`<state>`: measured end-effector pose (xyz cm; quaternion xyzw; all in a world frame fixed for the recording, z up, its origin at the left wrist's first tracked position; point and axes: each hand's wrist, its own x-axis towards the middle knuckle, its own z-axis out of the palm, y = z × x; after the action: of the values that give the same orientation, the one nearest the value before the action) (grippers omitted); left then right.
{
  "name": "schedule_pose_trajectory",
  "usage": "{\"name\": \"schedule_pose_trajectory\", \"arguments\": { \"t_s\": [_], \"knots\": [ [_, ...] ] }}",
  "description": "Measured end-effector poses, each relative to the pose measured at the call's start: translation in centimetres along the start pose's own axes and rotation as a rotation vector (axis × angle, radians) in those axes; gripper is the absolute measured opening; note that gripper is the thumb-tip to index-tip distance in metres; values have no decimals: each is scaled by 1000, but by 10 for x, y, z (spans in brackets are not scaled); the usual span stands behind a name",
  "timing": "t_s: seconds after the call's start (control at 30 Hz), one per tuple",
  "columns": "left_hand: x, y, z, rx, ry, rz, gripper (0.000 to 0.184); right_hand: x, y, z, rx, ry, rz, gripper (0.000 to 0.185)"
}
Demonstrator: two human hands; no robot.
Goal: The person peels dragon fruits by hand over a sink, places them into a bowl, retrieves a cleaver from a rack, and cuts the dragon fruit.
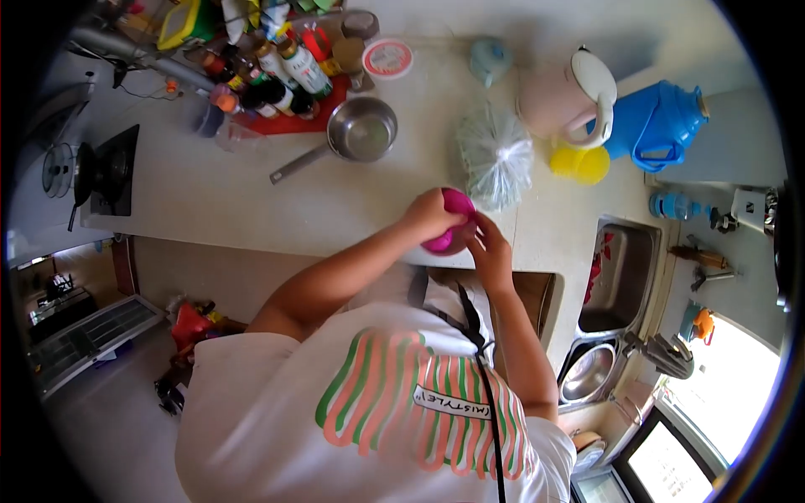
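My left hand [429, 216] grips a bright pink, rounded item [458, 202] at the counter's front edge, its fingers reaching over the middle. On the other side, my right hand [492, 253] has its fingertips closed on the right rim. The item looks like a small bowl or cup, but the hands cover part of it and its contents cannot be made out. Just beyond the hands lies a tied clear plastic bag [496, 159]. A metal saucepan [362, 129] rests farther left, its handle angled toward the front left.
Bottles [303, 69] crowd a red tray [281, 124] at the back left. A white kettle [560, 99], a blue jug [654, 126] and yellow cups [580, 163] stand at the back right. The sink [619, 277] is on the right, the stove [115, 172] far left.
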<state>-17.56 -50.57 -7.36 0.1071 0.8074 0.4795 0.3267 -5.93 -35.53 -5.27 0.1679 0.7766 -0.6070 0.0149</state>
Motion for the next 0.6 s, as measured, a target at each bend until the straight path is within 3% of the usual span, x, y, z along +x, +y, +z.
{"name": "schedule_pose_trajectory", "arguments": {
  "t_s": [0.07, 0.1, 0.13, 0.3, 0.43, 0.6],
  "knots": [
    [1, -7, 12, 201, 116, 1, 55, 1, 5, -1, 52, -12, 54, 45],
    [2, -10, 16, 155, 134, 30, 60, -1, 11, -2, 47, 2, 45, 43],
    [3, -15, 24, 217, 222, -1, 51, 1, 14, -4, 41, 15, 36, 41],
    [-7, 6, 31, 348, 290, -50, 78, 30, -76, -41, -218, -60, -165, 28],
    [-12, 8, 42, 383, 382, -27, 81, 97, -165, -81, -382, -62, -472, 25],
    [-10, -3, 54, 357, 560, 130, 61, 178, -261, -99, -686, 69, -785, 26]
  ]
}}
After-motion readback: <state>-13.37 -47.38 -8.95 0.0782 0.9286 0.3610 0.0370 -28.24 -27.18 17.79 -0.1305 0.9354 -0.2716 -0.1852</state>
